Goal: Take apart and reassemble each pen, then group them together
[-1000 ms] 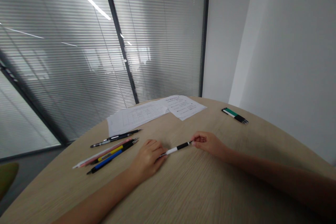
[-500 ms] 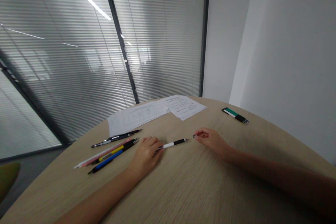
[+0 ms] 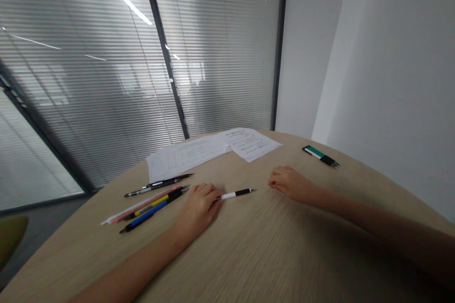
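Note:
My left hand (image 3: 200,205) rests on the table with its fingers closed over one end of a white pen (image 3: 228,195). The pen has a black grip, and its tip points right, toward my other hand. My right hand (image 3: 286,183) hovers or rests a short way past that tip, fingers curled in a pinch. Whatever they hold is small and mostly hidden. Left of my left hand lie several pens side by side, among them a blue pen (image 3: 151,213), a yellow pen (image 3: 153,205) and a pink pen (image 3: 149,202). Dark pens (image 3: 158,184) lie just behind them.
Printed sheets of paper (image 3: 188,154) overlap at the table's far edge. At the right lies a small group of pens with green and white barrels (image 3: 320,155). The wooden table (image 3: 234,255) has a curved edge. A green chair (image 3: 12,236) shows at the lower left.
My right hand has drawn slightly away to the right, and its fingers have curled in further; the small dark piece at its fingertips is now mostly hidden. My left hand keeps its hold on the pen.

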`<action>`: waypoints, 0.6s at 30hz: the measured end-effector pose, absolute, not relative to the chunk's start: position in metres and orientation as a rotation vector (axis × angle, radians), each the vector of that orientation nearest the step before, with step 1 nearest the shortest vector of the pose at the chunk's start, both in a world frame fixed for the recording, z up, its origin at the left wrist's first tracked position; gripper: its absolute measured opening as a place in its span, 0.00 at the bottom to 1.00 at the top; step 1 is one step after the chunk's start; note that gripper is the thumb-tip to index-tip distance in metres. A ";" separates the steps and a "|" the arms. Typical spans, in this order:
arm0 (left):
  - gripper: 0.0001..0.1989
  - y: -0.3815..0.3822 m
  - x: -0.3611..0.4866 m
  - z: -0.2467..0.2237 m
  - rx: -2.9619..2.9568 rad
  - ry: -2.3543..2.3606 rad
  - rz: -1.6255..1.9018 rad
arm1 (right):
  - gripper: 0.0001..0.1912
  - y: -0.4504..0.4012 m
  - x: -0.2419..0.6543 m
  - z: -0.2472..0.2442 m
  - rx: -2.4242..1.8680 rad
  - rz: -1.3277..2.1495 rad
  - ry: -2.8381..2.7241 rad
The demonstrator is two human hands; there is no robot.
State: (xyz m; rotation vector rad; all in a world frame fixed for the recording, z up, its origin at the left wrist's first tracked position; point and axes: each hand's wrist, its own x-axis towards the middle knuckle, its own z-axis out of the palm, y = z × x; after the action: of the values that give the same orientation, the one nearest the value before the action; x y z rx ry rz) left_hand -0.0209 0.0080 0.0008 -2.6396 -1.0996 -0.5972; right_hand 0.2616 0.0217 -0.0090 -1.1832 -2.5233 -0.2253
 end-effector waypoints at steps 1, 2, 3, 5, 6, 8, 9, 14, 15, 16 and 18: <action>0.07 0.008 -0.021 0.001 -2.637 -1.091 -0.601 | 0.09 0.021 0.261 -0.009 -1.180 -0.206 -2.527; 0.07 0.007 -0.021 0.001 -2.636 -1.081 -0.606 | 0.09 0.021 0.261 -0.009 -1.181 -0.190 -2.526; 0.07 0.007 -0.021 0.001 -2.636 -1.068 -0.614 | 0.09 0.021 0.261 -0.010 -1.184 -0.180 -2.518; 0.07 0.006 -0.021 0.001 -2.638 -1.037 -0.635 | 0.10 0.020 0.261 -0.011 -1.176 -0.176 -2.485; 0.07 0.006 -0.021 0.001 -2.642 -1.019 -0.644 | 0.11 0.019 0.260 -0.010 -1.163 -0.185 -2.456; 0.07 0.005 -0.021 0.001 -2.652 -0.980 -0.661 | 0.12 0.016 0.258 -0.008 -1.126 -0.215 -2.393; 0.07 0.004 -0.021 0.001 -2.654 -0.964 -0.667 | 0.12 0.013 0.256 -0.006 -1.101 -0.227 -2.375; 0.08 0.003 -0.020 0.000 -2.660 -0.925 -0.671 | 0.07 -0.001 0.243 -0.003 -0.971 -0.247 -2.422; 0.08 0.003 -0.020 0.000 -2.666 -0.918 -0.674 | 0.07 -0.002 0.241 -0.005 -0.956 -0.259 -2.433; 0.08 0.002 -0.020 0.000 -2.673 -0.909 -0.677 | 0.06 -0.003 0.240 -0.007 -0.946 -0.276 -2.440; 0.08 0.002 -0.020 0.000 -2.680 -0.891 -0.687 | 0.05 -0.003 0.237 -0.012 -0.934 -0.310 -2.442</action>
State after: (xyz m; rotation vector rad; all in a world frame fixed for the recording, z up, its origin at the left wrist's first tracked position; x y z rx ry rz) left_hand -0.0204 0.0018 0.0000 -2.6799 -0.8906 -0.6869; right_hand 0.2370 -0.0026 -0.0119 -0.9345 -2.4425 -0.3100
